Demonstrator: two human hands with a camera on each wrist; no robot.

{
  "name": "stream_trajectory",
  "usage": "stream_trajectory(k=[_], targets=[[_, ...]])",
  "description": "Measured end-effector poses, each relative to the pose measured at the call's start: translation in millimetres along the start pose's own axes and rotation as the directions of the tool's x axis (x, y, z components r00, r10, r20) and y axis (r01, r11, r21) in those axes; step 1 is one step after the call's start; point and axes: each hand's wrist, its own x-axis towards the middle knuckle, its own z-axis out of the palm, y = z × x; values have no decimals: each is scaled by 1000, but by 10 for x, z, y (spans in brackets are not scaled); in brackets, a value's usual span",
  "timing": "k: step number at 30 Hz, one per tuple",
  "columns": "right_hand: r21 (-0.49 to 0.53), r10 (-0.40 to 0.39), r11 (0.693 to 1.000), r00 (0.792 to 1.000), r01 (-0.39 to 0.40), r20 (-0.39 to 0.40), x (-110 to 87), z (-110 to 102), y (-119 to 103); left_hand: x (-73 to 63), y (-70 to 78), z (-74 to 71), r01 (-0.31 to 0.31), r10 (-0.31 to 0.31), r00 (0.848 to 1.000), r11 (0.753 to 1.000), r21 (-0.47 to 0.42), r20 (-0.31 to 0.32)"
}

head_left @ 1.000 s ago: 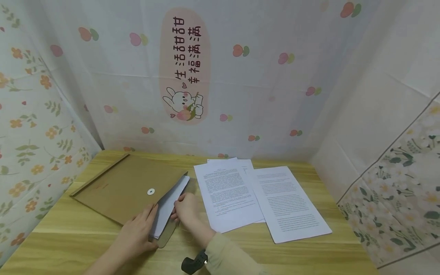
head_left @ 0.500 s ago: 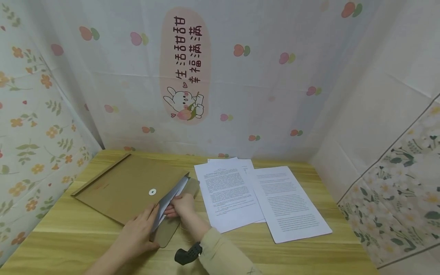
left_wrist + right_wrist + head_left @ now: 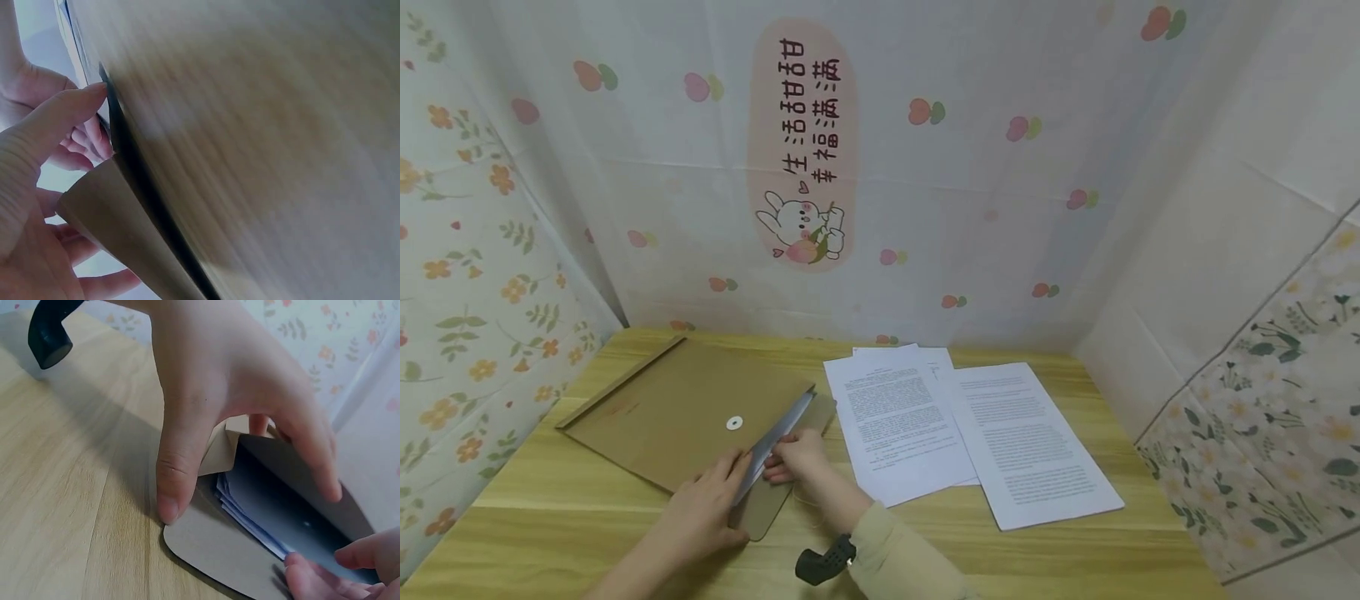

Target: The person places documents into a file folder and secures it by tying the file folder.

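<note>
A brown kraft document envelope (image 3: 662, 400) with a white button lies on the left of the table, its mouth facing right and its flap (image 3: 765, 512) spread out. My left hand (image 3: 703, 504) grips it near the mouth, fingers over the front panel and thumb at the flap's edge. Inside sits a stack of white paper sheets (image 3: 250, 519), mostly covered by the front panel. My right hand (image 3: 801, 458) is at the mouth, its fingertips (image 3: 300, 569) touching the stack's exposed edge. In the left wrist view, the left thumb (image 3: 69, 109) touches the envelope's edge.
Printed sheets (image 3: 898, 425) overlap on the table to the right of the envelope, beside another printed stack (image 3: 1033, 442). A black wrist device (image 3: 823, 562) sits by the right sleeve. Patterned curtains (image 3: 970, 183) enclose the wooden table (image 3: 1097, 567).
The paper stack has slid deeper into the envelope, leaving only a narrow strip showing. My right hand has moved slightly left with it. My left hand has stayed nearly still.
</note>
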Motion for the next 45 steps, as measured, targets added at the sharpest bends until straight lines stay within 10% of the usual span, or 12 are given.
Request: stream_trajectory(k=[14, 24, 27, 33, 45], targets=[[-63, -67, 995, 993, 74, 101, -117, -491, 46, 37, 81, -14, 51, -27, 992, 980, -193, 125], [-132, -149, 980, 989, 146, -12, -216, -1202, 40, 269, 366, -8, 116, -124, 992, 890, -441, 11], [-207, -190, 963, 979, 171, -79, -223, -1463, 44, 342, 485, 31, 177, -189, 981, 795, -580, 40], [-399, -228, 908, 951, 130, -208, -274, -1933, 77, 521, 704, 158, 283, -273, 949, 518, -807, 157], [-493, -170, 869, 959, 37, -228, -306, -2454, 173, 942, 876, 349, 431, -275, 871, 31, -902, 407]])
